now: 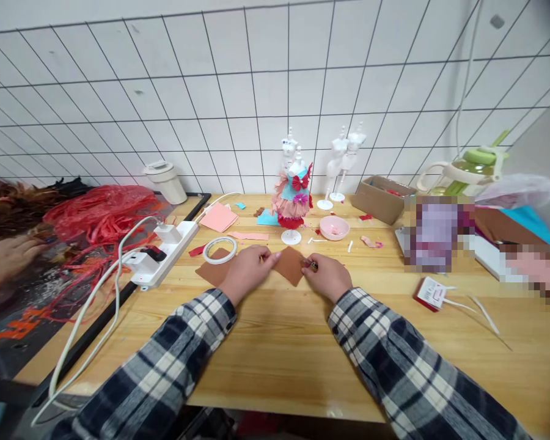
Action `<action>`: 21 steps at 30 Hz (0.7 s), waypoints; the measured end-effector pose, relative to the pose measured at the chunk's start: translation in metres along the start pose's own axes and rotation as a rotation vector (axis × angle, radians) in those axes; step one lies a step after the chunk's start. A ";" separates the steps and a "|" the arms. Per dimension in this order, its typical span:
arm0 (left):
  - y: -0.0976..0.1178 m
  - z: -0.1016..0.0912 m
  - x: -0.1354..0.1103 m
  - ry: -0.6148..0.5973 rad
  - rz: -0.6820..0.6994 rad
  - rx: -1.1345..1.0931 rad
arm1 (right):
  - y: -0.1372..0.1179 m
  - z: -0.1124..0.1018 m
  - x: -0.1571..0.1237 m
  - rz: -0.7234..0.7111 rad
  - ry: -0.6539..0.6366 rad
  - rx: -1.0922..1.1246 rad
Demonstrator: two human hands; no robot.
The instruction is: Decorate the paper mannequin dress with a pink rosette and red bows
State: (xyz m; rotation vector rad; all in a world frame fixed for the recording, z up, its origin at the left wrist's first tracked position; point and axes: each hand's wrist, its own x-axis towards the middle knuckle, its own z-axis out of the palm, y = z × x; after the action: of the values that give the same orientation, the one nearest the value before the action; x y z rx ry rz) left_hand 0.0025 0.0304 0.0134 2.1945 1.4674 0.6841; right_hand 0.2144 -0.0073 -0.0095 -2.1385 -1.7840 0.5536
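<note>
My left hand (252,269) pinches the left corner of a brown paper square (289,266), held just above the wooden table. My right hand (327,276) is closed on a small metal tool (310,264) at the square's right edge. Its shape is mostly hidden by the fingers, so I cannot tell its kind. By my left hand lies a second brown paper sheet (211,272), with a white tape roll (219,250) resting on it. Behind the square stands a mini dress form (295,198) dressed in blue, pink and red paper.
A white power strip (165,260) with cables lies left. Pink paper (219,217), a pink bowl (334,228) and a cardboard box (379,199) stand farther back. A red-and-white box (431,294) lies right. Another person's hand (11,263) is at far left.
</note>
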 end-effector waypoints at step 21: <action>-0.002 0.023 -0.012 -0.067 -0.405 -1.202 | -0.013 0.022 -0.012 -0.088 0.046 1.159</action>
State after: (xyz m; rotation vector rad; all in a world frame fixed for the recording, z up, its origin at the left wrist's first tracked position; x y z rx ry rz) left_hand 0.0109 0.0181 -0.0077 0.9609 0.9654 0.9687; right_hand 0.1911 -0.0168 -0.0216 -1.2236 -1.0423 1.1305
